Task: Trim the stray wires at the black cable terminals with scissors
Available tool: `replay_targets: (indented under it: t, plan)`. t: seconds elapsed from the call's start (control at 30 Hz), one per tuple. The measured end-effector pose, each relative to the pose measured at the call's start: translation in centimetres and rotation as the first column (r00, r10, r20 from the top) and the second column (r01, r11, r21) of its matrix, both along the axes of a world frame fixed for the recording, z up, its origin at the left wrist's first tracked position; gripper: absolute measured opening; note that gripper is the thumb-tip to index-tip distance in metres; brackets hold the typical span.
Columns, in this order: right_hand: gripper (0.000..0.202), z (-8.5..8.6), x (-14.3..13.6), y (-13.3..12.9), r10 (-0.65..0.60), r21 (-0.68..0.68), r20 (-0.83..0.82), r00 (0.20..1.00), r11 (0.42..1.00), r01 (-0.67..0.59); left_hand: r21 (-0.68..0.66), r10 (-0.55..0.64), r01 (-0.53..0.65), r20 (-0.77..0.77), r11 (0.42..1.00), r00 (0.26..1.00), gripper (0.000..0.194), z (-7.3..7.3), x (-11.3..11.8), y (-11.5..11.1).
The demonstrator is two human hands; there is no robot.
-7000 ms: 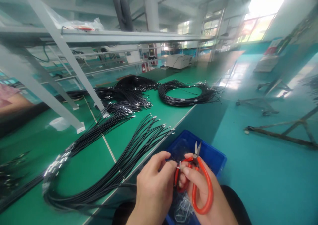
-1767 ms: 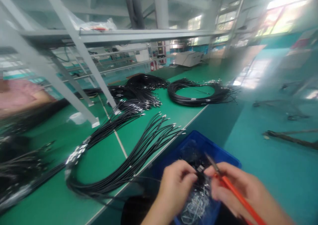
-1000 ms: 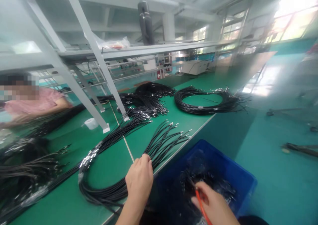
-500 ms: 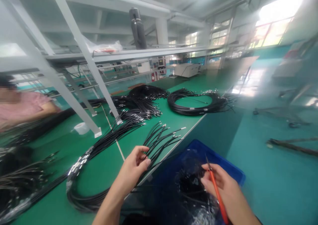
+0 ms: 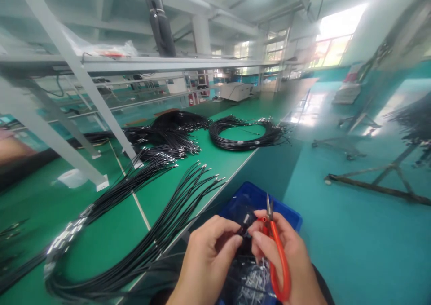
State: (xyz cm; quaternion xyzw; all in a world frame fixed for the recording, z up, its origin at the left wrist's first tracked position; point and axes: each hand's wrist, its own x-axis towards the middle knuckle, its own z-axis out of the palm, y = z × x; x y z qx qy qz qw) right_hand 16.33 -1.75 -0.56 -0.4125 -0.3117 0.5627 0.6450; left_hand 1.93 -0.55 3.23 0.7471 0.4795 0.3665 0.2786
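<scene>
Head view: I see green table [image 5: 111,224], black cables [image 5: 173,206] on it, blue bin [image 5: 289,213] beside. Right hand [image 5: 289,251] grips red scissors [image 5: 283,262]; left hand [image 5: 210,251] pinches dark piece [image 5: 244,227] over bin. Clippings [image 5: 251,287] inside: midway, I'd guess, cables remaining.

Here the left hand [image 5: 210,251] arched inward, palm turned right, thumb and forefinger tips nearly meeting! Just beside it, the right hand [image 5: 289,246] sat with fingers curled, thumb angled leftward; both bare wrists [image 5: 190,280] slanted up from the near side.
</scene>
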Motion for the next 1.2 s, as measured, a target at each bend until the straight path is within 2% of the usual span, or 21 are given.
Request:
replay_targets:
  t: [0.1,0.23,0.6,0.8,0.93,1.0,1.07,1.13,1.2]
  plan:
    - [0.034,0.2,-0.4,-0.3,-0.026,0.055,-0.076,0.997,0.998,0.03,-0.188,-0.003,0.035,0.168,0.981,0.986,0.012,-0.9,0.3,-0.4]
    - [0.033,0.5,-0.7,-0.1,-0.034,0.063,-0.115,0.993,0.997,0.041,-0.231,0.002,0.049,0.218,0.972,0.976,0.016,-1.5,0.8,-0.6]
    - [0.03,1.1,-0.8,0.0,-0.046,0.009,-0.051,0.998,0.999,0.047,-0.181,-0.016,0.042,0.139,0.983,0.99,0.016,-2.0,0.5,-0.7]
    - [0.03,1.0,-1.2,0.1,-0.087,-0.012,-0.024,0.996,0.996,0.087,-0.017,0.077,-0.077,0.01,0.997,0.997,0.016,-3.1,1.2,-1.6]
    - [0.031,0.9,-1.0,0.3,-0.002,-0.108,-0.175,0.984,0.994,-0.018,0.075,0.139,-0.137,-0.021,0.988,0.99,0.02,-4.0,1.6,-2.1]
    - [0.029,0.8,-0.8,0.4,0.069,-0.126,-0.258,0.964,0.987,-0.104,-0.007,0.108,-0.108,0.064,0.994,0.992,0.018,-4.1,1.5,-2.0]
    - [0.025,0.5,-0.9,0.3,0.11,-0.12,-0.287,0.952,0.981,-0.15,-0.168,0.069,-0.032,0.223,0.985,0.972,0.015,-4.0,1.3,-1.7]
    - [0.023,0.3,-1.2,0.2,0.115,-0.134,-0.306,0.945,0.977,-0.163,-0.316,0.081,0.049,0.384,0.947,0.92,0.012,-3.9,1.2,-1.4]
    - [0.026,0.2,-1.7,0.0,0.092,-0.165,-0.327,0.941,0.975,-0.152,-0.365,0.11,0.085,0.482,0.927,0.869,0.016,-3.6,1.3,-1.2]
